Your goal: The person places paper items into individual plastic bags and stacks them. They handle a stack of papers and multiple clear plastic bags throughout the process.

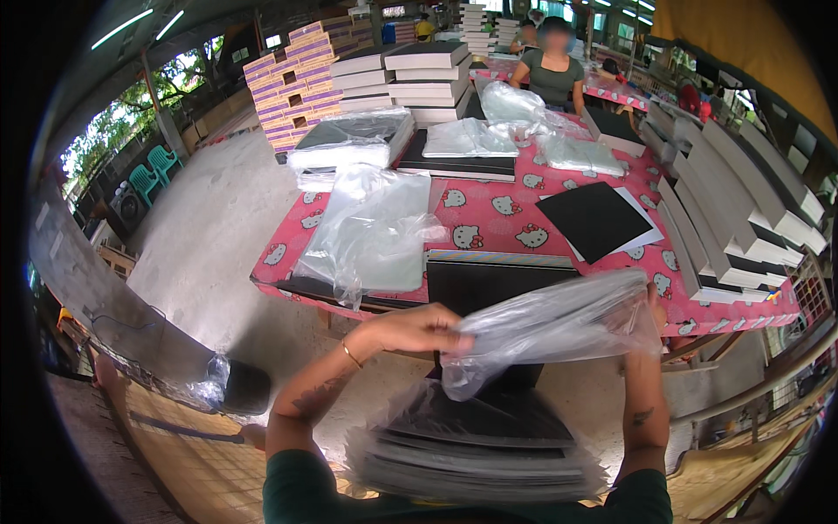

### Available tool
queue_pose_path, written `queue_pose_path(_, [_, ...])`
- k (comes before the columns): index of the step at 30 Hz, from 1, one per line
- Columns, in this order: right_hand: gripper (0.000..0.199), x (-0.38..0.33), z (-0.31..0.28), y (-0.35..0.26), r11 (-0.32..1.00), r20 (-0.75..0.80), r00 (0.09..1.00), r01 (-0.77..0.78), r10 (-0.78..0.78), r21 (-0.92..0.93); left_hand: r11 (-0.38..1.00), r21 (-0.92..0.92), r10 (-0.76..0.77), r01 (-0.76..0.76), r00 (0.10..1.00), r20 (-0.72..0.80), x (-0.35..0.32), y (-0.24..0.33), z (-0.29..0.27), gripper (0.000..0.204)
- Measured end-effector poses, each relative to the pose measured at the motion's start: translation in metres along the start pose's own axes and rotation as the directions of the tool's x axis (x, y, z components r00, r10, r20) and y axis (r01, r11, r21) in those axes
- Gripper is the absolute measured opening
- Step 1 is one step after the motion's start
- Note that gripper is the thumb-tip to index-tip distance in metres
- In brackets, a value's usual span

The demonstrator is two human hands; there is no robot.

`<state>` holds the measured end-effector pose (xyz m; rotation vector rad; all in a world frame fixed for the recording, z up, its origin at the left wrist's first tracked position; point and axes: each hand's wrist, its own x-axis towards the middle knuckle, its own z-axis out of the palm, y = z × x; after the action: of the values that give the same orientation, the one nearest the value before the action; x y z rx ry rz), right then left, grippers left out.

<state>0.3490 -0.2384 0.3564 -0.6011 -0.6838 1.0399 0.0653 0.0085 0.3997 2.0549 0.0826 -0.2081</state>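
Note:
A crinkled clear plastic bag (559, 319) is stretched out in front of me, tilted up to the right, above the near table edge. My left hand (417, 330) is closed on its left end, with the fingertips slightly blurred. At the other end my right hand (648, 327) grips the bag, partly hidden by the film. Whether anything lies inside the bag I cannot tell. Below it, on my lap, is a thick stack of black sheets in clear plastic (476, 450). Just beyond the bag, a black board (489, 284) with a striped far edge lies on the table.
A pink cartoon-print cloth covers the table (467, 205). Flat clear bags (384, 231) lie at left, a black sheet (594, 221) on white at right. Thick black-and-white stacks (716, 205) line the right side; cartons (297, 87) stand behind. A person (556, 74) is across the table.

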Motion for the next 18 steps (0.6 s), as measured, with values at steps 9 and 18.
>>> queue_pose_path(9, [0.036,-0.004,0.012,-0.012,0.957,0.392,0.908,-0.033,0.150,-0.289,0.986,-0.081,0.152,-0.143,0.982,0.113,-0.028,-0.032,-0.002,0.028])
queue_pose_path(18, [0.047,0.023,0.024,0.027,0.078,0.122,0.963,0.145,-0.240,-0.986,0.912,-0.249,-0.019,-0.327,0.571,-0.821,0.010,-0.060,0.019,0.032])
